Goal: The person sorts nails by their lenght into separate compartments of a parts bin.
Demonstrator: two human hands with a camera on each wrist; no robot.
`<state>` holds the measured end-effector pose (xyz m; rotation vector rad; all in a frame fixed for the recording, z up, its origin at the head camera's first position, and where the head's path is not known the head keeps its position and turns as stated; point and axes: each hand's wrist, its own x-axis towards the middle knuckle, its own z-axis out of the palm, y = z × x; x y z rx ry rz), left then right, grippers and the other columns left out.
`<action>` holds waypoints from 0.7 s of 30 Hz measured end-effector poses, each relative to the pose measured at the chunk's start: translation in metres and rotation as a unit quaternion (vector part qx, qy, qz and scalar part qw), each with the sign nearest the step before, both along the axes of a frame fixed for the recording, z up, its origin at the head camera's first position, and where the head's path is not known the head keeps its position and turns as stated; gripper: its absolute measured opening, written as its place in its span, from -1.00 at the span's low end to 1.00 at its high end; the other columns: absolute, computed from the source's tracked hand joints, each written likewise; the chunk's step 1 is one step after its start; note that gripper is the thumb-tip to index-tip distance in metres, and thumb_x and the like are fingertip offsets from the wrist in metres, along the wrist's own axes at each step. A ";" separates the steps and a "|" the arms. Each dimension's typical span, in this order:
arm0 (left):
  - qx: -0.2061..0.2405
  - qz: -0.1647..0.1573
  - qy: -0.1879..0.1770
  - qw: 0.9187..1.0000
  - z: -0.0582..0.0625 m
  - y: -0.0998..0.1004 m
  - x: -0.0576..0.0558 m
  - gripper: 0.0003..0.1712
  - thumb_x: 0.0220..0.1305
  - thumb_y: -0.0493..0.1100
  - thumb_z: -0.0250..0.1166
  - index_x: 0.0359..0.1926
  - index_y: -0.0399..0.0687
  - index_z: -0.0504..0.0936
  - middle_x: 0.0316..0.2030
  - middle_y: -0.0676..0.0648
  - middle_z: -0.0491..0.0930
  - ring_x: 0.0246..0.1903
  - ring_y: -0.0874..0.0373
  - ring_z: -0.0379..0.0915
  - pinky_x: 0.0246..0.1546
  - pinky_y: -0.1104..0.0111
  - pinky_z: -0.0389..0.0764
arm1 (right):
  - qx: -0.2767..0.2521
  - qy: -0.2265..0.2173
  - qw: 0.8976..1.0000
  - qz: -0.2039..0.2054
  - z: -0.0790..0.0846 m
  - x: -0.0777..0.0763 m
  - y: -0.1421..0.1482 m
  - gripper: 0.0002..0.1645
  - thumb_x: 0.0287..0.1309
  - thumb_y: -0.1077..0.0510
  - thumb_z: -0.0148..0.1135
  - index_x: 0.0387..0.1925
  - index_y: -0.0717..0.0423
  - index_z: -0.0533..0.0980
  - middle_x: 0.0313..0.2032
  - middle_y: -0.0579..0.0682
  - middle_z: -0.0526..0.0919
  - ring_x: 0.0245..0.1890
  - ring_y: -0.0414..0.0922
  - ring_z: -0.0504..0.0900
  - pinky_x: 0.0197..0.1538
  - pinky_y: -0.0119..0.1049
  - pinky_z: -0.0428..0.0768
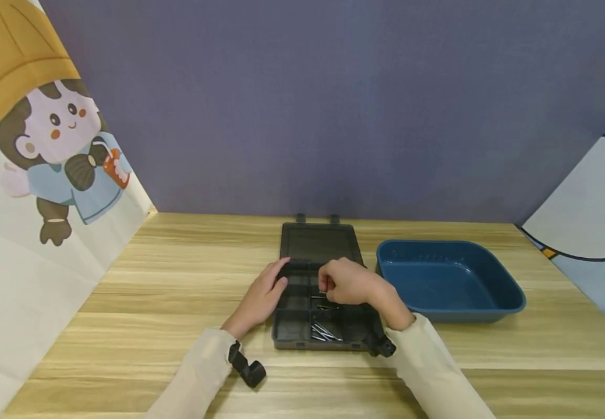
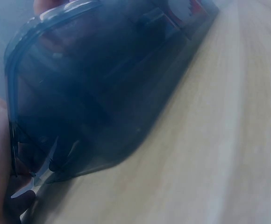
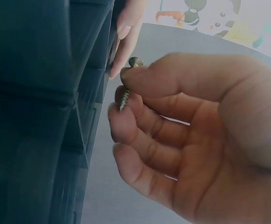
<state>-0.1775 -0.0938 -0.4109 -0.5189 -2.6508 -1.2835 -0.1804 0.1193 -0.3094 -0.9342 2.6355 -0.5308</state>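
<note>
A dark translucent compartment box (image 1: pixel 292 327) lies on the table with its lid (image 1: pixel 319 241) folded back. Over its middle compartments, my right hand (image 1: pixel 351 282) pinches a small metal screw (image 3: pixel 125 99) between thumb and fingers; the screw head sticks up above the thumb in the right wrist view. My left hand (image 1: pixel 260 297) rests at the box's left edge, fingers fairly straight along the rim near the hinge. Several long silvery pins (image 1: pixel 325 333), like nails, lie in the front middle compartment. Behind them, a few screws (image 1: pixel 327 307) sit in another compartment, partly beneath my right hand.
A blue plastic basin (image 1: pixel 451 285) stands right of the box, close to my right forearm. The wood-grain table (image 1: pixel 187 273) ends at a grey-purple partition (image 1: pixel 302 116) at the back. Printed cartoon panels flank both sides. A small black camera (image 1: pixel 250 369) is strapped to my left wrist.
</note>
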 end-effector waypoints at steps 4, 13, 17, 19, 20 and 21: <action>0.000 0.002 0.000 1.000 0.000 0.000 0.000 -0.48 0.44 -0.20 -0.02 0.39 -0.10 0.26 0.32 -0.19 0.32 0.31 -0.12 0.24 0.30 -0.01 0.28 | 0.006 0.007 1.000 0.003 0.000 0.000 -0.002 -0.86 0.05 0.40 0.17 -0.44 0.11 0.56 -0.57 -0.13 0.48 -0.60 -0.22 0.36 -0.44 -0.39 0.38; -0.001 -0.001 0.002 1.000 0.000 0.000 -0.001 -0.48 0.44 -0.19 -0.02 0.39 -0.11 0.26 0.32 -0.20 0.32 0.32 -0.12 0.23 0.31 0.00 0.27 | 0.020 -0.012 1.000 -0.012 0.001 0.000 -0.001 -0.88 0.09 0.38 0.16 -0.35 0.16 0.56 -0.53 -0.09 0.49 -0.55 -0.19 0.38 -0.41 -0.33 0.39; 0.001 -0.002 -0.001 1.000 0.000 0.000 -0.001 -0.48 0.44 -0.19 -0.02 0.39 -0.10 0.26 0.33 -0.19 0.30 0.33 -0.12 0.22 0.31 -0.02 0.26 | 0.023 -0.016 0.999 -0.018 0.002 -0.001 0.003 -0.88 0.12 0.37 0.14 -0.32 0.18 0.56 -0.50 -0.07 0.49 -0.53 -0.18 0.38 -0.39 -0.34 0.39; 0.002 -0.001 -0.001 1.000 0.000 -0.001 -0.001 -0.48 0.44 -0.19 -0.02 0.39 -0.10 0.26 0.33 -0.19 0.30 0.33 -0.12 0.22 0.31 -0.02 0.26 | 0.025 -0.019 0.999 -0.022 0.003 -0.002 0.005 -0.88 0.14 0.37 0.12 -0.30 0.19 0.55 -0.49 -0.06 0.49 -0.52 -0.18 0.37 -0.38 -0.34 0.38; 0.001 -0.001 0.000 1.000 -0.001 -0.001 -0.001 -0.47 0.44 -0.20 -0.02 0.39 -0.11 0.25 0.33 -0.19 0.30 0.33 -0.12 0.22 0.31 -0.01 0.25 | 0.027 -0.020 0.999 -0.024 0.003 -0.002 0.006 -0.88 0.15 0.36 0.12 -0.30 0.19 0.55 -0.48 -0.06 0.49 -0.52 -0.18 0.36 -0.39 -0.35 0.37; 0.001 -0.001 -0.001 1.000 -0.001 -0.001 -0.001 -0.48 0.44 -0.20 -0.02 0.39 -0.10 0.26 0.33 -0.19 0.30 0.33 -0.12 0.22 0.31 -0.01 0.25 | 0.026 -0.022 0.999 -0.027 0.003 -0.002 0.007 -0.89 0.16 0.36 0.11 -0.30 0.19 0.55 -0.48 -0.06 0.49 -0.52 -0.18 0.35 -0.39 -0.34 0.36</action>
